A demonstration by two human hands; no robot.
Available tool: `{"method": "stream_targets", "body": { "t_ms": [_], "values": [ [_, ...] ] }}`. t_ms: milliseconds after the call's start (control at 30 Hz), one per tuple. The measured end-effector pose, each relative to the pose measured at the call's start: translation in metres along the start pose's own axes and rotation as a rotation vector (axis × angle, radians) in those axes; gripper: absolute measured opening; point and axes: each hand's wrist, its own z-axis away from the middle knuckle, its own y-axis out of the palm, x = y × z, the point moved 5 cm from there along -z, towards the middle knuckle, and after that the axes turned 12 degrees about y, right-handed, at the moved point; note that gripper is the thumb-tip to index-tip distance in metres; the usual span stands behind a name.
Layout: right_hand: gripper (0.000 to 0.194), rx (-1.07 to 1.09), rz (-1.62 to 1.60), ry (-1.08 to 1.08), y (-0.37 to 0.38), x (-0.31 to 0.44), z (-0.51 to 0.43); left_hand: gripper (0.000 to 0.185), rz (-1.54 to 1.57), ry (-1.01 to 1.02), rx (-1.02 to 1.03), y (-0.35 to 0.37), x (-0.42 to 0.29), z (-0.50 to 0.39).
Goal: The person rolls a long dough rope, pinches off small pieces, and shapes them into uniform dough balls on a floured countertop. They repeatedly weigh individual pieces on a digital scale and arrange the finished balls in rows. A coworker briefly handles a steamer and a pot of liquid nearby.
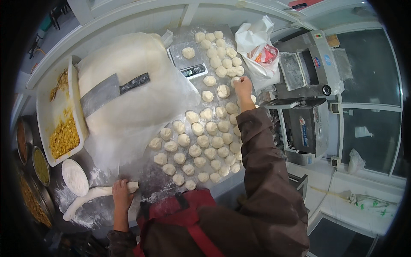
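My left hand (121, 193) is wrapped around one end of a long dough rope (91, 194), which lies curved on the floured metal table (154, 181). Stretched far out to the right, my right hand (244, 86) has its fingertips on a small dough ball (235, 81) beside the back group of balls. Many more dough pieces (203, 141) lie in loose rows between my two hands. One dough piece (188, 53) rests on the digital kitchen scale (193, 71). My right sleeve hides part of the rows at the table's right edge.
Plastic sheeting covers a large dough mass (128, 57), with a cleaver (104, 94) on top. At left stand a white tub of yellow filling (65, 138), a flour bowl (75, 177) and metal bowls (41, 165). A white plastic bag (258, 54) and steel machines (305, 70) stand at right.
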Motion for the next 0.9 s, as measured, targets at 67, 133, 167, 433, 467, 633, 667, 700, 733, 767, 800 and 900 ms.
{"method": "stream_targets", "body": {
  "t_ms": [67,133,167,433,467,633,667,700,733,767,800,900],
  "values": [
    [0.035,0.034,0.096,-0.043,0.012,-0.005,-0.004,0.055,-0.007,-0.004,-0.017,0.006,0.004,-0.002],
    [0.034,0.048,0.127,-0.006,0.016,-0.009,-0.001,0.046,0.036,-0.002,-0.051,0.006,0.007,-0.004],
    [0.034,-0.072,0.112,-0.074,0.009,-0.005,0.004,0.043,0.084,-0.002,-0.078,0.004,0.007,-0.005],
    [0.043,0.183,-0.183,-0.361,0.018,0.106,0.049,0.032,0.524,-0.113,-0.262,-0.017,-0.038,-0.015],
    [0.046,0.155,-0.182,-0.475,0.031,0.129,0.053,0.031,0.494,-0.098,-0.266,-0.014,-0.044,-0.020],
    [0.049,0.130,0.060,-0.792,0.101,0.200,0.047,0.035,0.256,-0.145,-0.221,0.011,-0.040,-0.036],
    [0.048,0.170,0.121,-0.777,0.112,0.205,0.044,0.043,0.202,-0.181,-0.135,0.017,-0.036,-0.035],
    [0.048,0.210,0.182,-0.763,0.121,0.208,0.043,0.047,0.161,-0.104,-0.195,0.016,-0.037,-0.034],
    [0.047,0.253,0.280,-0.701,0.126,0.206,0.042,0.051,0.123,-0.088,-0.198,0.016,-0.036,-0.031],
    [0.046,0.262,0.122,-0.672,0.118,0.203,0.042,0.056,0.086,-0.080,-0.194,0.016,-0.036,-0.028],
    [0.045,0.268,0.002,-0.596,0.106,0.194,0.042,0.060,0.071,-0.098,-0.165,0.016,-0.033,-0.025],
    [0.041,0.257,-0.395,-0.429,0.051,0.143,0.043,0.068,0.064,-0.118,-0.100,0.017,-0.028,-0.024]
  ]
}}
